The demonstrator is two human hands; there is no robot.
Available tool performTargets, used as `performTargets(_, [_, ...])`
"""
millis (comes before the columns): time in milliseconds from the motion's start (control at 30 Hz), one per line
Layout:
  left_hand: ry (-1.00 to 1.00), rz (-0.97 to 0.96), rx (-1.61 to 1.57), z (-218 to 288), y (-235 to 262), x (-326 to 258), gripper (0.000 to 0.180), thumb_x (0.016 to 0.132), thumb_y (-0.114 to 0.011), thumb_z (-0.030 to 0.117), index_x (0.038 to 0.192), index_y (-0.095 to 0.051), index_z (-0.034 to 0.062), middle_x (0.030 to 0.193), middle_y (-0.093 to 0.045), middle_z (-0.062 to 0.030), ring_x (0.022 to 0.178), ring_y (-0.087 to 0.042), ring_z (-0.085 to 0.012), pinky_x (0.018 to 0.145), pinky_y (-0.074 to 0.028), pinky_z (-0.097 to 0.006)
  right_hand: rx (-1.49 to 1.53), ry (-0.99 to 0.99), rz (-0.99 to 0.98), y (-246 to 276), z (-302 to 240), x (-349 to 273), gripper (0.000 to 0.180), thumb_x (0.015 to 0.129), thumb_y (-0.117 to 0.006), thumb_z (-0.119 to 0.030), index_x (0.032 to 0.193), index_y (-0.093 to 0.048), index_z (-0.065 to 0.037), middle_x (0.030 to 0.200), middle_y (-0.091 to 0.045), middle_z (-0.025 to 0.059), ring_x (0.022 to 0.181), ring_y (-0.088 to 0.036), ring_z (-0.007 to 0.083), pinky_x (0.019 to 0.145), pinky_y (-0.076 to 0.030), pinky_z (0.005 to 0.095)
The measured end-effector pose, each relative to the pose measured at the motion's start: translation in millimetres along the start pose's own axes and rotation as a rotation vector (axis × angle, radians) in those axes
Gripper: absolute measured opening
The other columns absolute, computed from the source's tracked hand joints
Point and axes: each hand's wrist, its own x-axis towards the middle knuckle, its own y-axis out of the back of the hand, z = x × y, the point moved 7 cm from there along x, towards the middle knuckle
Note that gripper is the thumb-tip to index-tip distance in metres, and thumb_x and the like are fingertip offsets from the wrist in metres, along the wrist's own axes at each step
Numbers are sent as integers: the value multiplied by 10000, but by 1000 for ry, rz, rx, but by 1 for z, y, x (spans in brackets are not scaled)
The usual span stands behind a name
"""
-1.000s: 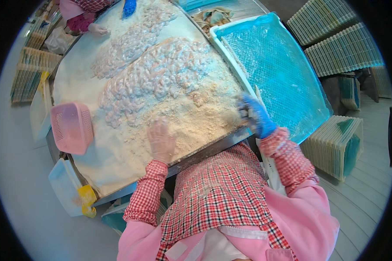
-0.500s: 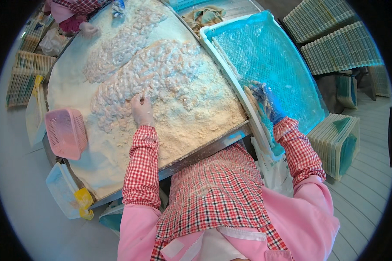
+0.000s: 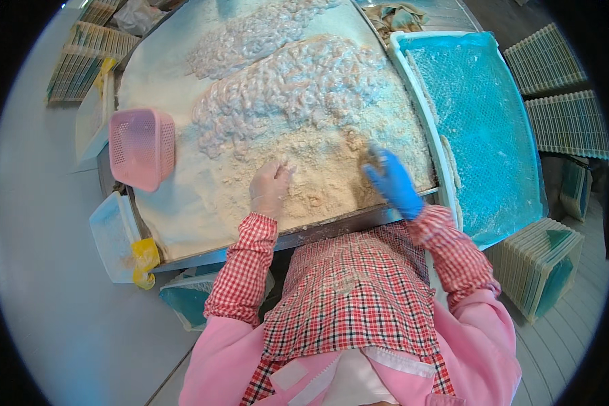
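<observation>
My left hand [image 3: 272, 188], in a thin whitish glove, is low over the pale crumbs [image 3: 304, 159] near the table's front edge. Its fingers are curled together, and whatever they may hold is too small to make out. To its right, my blue-gloved right hand [image 3: 396, 184] is at the crumbs with thumb and fingers apart, holding nothing that I can see. Just beyond its fingertips lies a small crumb-covered clump [image 3: 353, 141]. A broad heap of glistening, pale pinkish pieces [image 3: 291, 81] spreads behind both hands.
A blue mesh tray [image 3: 494, 128] stands against the table's right side, with crumb-coated strips [image 3: 449, 159] along its left wall. A pink basket [image 3: 142, 149] sits at the table's left edge. Stacked trays [image 3: 538, 267] stand on the floor at right. A crumpled cloth [image 3: 396, 17] lies far back.
My right hand has moved left from the tray's left edge to the crumbs on the table. My left hand has drawn back from the heap toward the front edge. The view has shifted.
</observation>
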Motion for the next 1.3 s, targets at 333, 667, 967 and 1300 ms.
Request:
performTargets(333, [-769, 45, 639, 135, -72, 54, 220, 881, -579, 84, 1086, -653, 106, 935, -664, -86, 829, -626, -200, 730, -535, -326, -528, 585, -244, -109, -96, -21, 251, 785, -612, -105, 1011, -648, -2, 966, -645, 190, 914, -613, 334, 774, -507, 416])
performTargets(667, [-440, 27, 335, 45, 11, 15, 239, 854, -665, 345, 1008, -680, 163, 753, -624, -51, 614, -594, -181, 579, -500, -351, -461, 23, -80, 27, -31, 7, 349, 910, -604, -414, 927, -673, -72, 843, -636, 115, 791, -605, 266, 676, -491, 412])
performTargets(967, [-49, 63, 254, 30, -26, 9, 345, 845, -656, 335, 1086, -664, 89, 1042, -661, -114, 920, -631, -294, 801, -510, -393, -624, 80, 61, 53, -39, 24, 290, 874, -649, -290, 1072, -624, -80, 927, -628, 116, 852, -606, 281, 677, -492, 395])
performTargets(1300, [128, -50, -17, 3, 17, 10, 382, 907, -569, 220, 1253, -574, 56, 1268, -574, -163, 1107, -570, -308, 938, -449, -378, -296, 10, -81, 16, -13, 15, 346, 879, -627, -137, 1201, -564, -28, 958, -636, 121, 851, -634, 249, 741, -509, 384])
